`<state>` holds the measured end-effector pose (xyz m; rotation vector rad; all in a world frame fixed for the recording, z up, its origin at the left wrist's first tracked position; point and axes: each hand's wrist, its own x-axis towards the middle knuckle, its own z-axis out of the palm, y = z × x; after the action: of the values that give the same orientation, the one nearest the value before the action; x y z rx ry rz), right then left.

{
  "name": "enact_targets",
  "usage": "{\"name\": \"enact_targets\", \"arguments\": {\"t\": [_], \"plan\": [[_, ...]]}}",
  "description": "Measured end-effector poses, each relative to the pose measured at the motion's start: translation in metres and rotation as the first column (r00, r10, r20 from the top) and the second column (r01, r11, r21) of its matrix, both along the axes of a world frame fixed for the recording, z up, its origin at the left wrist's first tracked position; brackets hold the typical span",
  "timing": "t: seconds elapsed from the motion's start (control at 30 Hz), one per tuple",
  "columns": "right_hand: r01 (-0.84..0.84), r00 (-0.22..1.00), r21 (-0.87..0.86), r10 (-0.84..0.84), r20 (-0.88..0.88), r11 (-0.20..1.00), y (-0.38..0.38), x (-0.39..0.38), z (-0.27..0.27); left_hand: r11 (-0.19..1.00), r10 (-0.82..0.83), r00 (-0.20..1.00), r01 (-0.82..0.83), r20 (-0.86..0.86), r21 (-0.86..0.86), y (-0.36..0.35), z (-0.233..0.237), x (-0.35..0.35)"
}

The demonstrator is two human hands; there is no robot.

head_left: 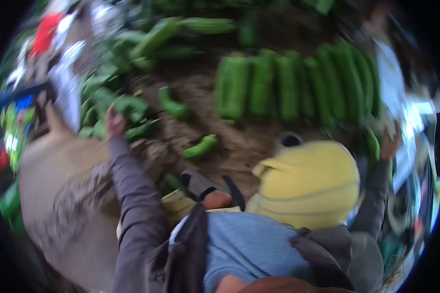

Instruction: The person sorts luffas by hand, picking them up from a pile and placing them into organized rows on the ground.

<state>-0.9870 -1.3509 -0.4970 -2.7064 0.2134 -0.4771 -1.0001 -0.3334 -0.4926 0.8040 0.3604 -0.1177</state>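
My left hand (115, 122) is stretched forward over a heap of curved green cucumber-like gourds (132, 108). Its fingers look apart, with nothing visible in them. Far to the right, my right hand (390, 141) is beside a single green gourd (373, 145) at the end of a row. Motion blur hides whether its fingers grip or only touch that gourd. Long straight green gourds (288, 88) lie side by side in the row, in front of my right side. Two loose curved gourds, a farther one (172, 103) and a nearer one (200, 147), rest on the soil between heap and row.
A large muddy tan sack (68, 195) bulges at my left. My yellow-clad knee (308, 183) rises at centre right, and a sandalled foot (216, 199) shows below. More gourds (208, 25) lie farther off. Someone else's limb (57, 122) is at the far left.
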Motion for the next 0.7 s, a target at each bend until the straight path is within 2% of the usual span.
{"name": "enact_targets", "arguments": {"t": [0.07, 0.1, 0.13, 0.17, 0.2, 0.23, 0.3, 0.33, 0.37, 0.4, 0.43, 0.53, 0.57, 0.63, 0.67, 0.7], "plan": [[-0.071, 0.997, 0.122, 0.075, -0.031, 0.99, 0.124, 0.064, 0.055, 0.976, 0.12, 0.983, -0.142, 0.139, 0.162, -0.107, 0.056, 0.038], [-0.285, 0.958, 0.254, 0.28, 0.055, 0.924, 0.152, 0.092, 0.046, 0.971, 0.125, 0.974, -0.16, 0.189, 0.179, -0.149, 0.075, 0.055], [-0.346, 0.93, 0.43, 0.367, 0.036, 0.834, 0.204, 0.112, 0.056, 0.957, 0.145, 0.948, -0.207, 0.283, 0.204, -0.182, 0.084, 0.069], [-0.381, 0.898, 0.49, 0.44, -0.007, 0.784, 0.262, 0.123, 0.077, 0.984, 0.13, 0.948, -0.159, 0.291, 0.079, -0.209, 0.089, 0.08], [-0.429, 0.838, 0.58, 0.544, -0.03, 0.692, 0.305, 0.135, 0.083, 0.994, 0.108, 0.948, -0.096, 0.298, -0.057, -0.233, 0.092, 0.09], [-0.464, 0.769, 0.653, 0.638, -0.04, 0.599, 0.346, 0.144, 0.09, 0.996, 0.06, 0.949, -0.034, 0.311, -0.088, -0.257, 0.093, 0.098], [-0.363, 0.634, 0.857, 0.771, -0.062, 0.367, 0.415, 0.156, 0.067, 0.982, -0.047, 0.942, 0.103, 0.333, -0.155, -0.299, 0.096, 0.11], [-0.281, 0.532, 0.944, 0.847, 0.003, 0.173, 0.445, 0.154, 0.074, 0.989, -0.108, 0.943, 0.135, 0.316, -0.064, -0.317, 0.096, 0.114], [-0.262, 0.464, 0.964, 0.882, 0.08, 0.05, 0.467, 0.149, 0.068, 0.985, -0.17, 0.943, 0.17, 0.285, 0.022, -0.336, 0.093, 0.116], [-0.244, 0.459, 0.968, 0.886, 0.059, 0.062, 0.481, 0.139, 0.074, 0.972, -0.232, 0.942, 0.213, 0.245, 0.102, -0.353, 0.092, 0.114], [-0.218, 0.461, 0.972, 0.887, 0.026, 0.085, 0.482, 0.129, 0.076, 0.92, -0.34, 0.925, 0.29, 0.168, 0.261, -0.364, 0.095, 0.111], [-0.162, 0.569, 0.978, 0.822, -0.018, 0.133, 0.449, 0.106, 0.05, 0.763, -0.477, 0.875, 0.363, 0.087, 0.535, -0.369, 0.086, 0.098], [-0.171, 0.632, 0.937, 0.764, -0.132, 0.304, 0.429, 0.097, 0.052, 0.692, -0.468, 0.884, 0.369, -0.004, 0.62, -0.356, 0.081, 0.093], [-0.041, 0.698, 0.936, 0.68, -0.224, 0.35, 0.385, 0.074, 0.036, 0.537, -0.382, 0.913, 0.346, -0.145, 0.769, -0.321, 0.068, 0.079], [-0.087, 0.739, 0.878, 0.622, -0.26, 0.47, 0.362, 0.061, 0.035, 0.452, -0.317, 0.93, 0.321, -0.186, 0.832, -0.301, 0.062, 0.073], [-0.126, 0.78, 0.803, 0.558, -0.282, 0.583, 0.339, 0.048, 0.036, 0.475, -0.198, 0.956, 0.285, -0.215, 0.833, -0.277, 0.053, 0.066]]}}
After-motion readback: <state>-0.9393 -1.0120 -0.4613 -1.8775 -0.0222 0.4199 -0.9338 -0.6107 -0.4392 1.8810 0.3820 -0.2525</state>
